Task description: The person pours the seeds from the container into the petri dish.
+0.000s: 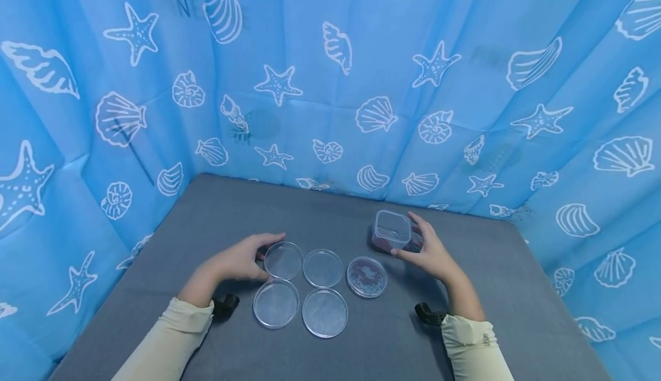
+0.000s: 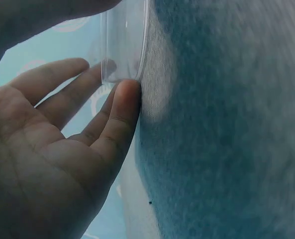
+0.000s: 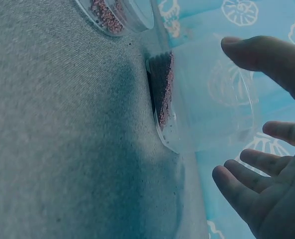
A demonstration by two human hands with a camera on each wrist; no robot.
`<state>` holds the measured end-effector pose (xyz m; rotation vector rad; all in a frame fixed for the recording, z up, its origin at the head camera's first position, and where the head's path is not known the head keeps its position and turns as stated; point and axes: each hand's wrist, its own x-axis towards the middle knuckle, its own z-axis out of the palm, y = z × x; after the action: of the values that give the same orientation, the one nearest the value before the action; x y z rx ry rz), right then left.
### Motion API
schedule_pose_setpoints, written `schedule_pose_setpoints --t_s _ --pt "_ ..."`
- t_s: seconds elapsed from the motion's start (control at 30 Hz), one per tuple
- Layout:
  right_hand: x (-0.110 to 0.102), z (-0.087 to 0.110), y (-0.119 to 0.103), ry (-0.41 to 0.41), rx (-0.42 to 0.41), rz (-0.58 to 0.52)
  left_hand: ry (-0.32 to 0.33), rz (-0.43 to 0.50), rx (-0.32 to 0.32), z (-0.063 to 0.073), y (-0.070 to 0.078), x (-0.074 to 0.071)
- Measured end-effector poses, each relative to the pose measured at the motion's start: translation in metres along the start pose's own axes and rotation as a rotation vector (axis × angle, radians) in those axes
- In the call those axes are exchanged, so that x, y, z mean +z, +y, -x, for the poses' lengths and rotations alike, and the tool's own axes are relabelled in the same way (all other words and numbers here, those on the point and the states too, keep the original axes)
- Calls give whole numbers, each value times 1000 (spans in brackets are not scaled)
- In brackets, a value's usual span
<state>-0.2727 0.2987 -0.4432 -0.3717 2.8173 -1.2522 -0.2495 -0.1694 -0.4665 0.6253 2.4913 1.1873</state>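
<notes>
My left hand (image 1: 236,260) holds the edge of a clear round petri dish (image 1: 283,260), thumb and fingers on opposite sides of it. In the left wrist view a fingertip (image 2: 127,94) meets the side of the dish (image 2: 125,45). My right hand (image 1: 431,252) is beside a clear square plastic box (image 1: 392,226), thumb and fingers spread around its right side. Small dark reddish grains (image 3: 164,89) lie in the bottom of this box, as the right wrist view shows; there the fingers are apart from its wall.
Three more clear petri dishes (image 1: 322,268) sit close to the held one on the grey table (image 1: 248,209). A further round dish (image 1: 366,277) with reddish grains stands between them and the box. A blue shell-print curtain (image 1: 310,82) hangs behind the table.
</notes>
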Motion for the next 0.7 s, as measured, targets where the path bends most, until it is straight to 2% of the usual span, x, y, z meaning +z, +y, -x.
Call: schedule_pose_setpoints --t_s 0.4,0.7 --pt "4 -8 -1 -12 44 27 -15 -49 26 -5 0 2" --pt "3 -14 -1 -15 52 11 -12 -62 15 -7 -4 2"
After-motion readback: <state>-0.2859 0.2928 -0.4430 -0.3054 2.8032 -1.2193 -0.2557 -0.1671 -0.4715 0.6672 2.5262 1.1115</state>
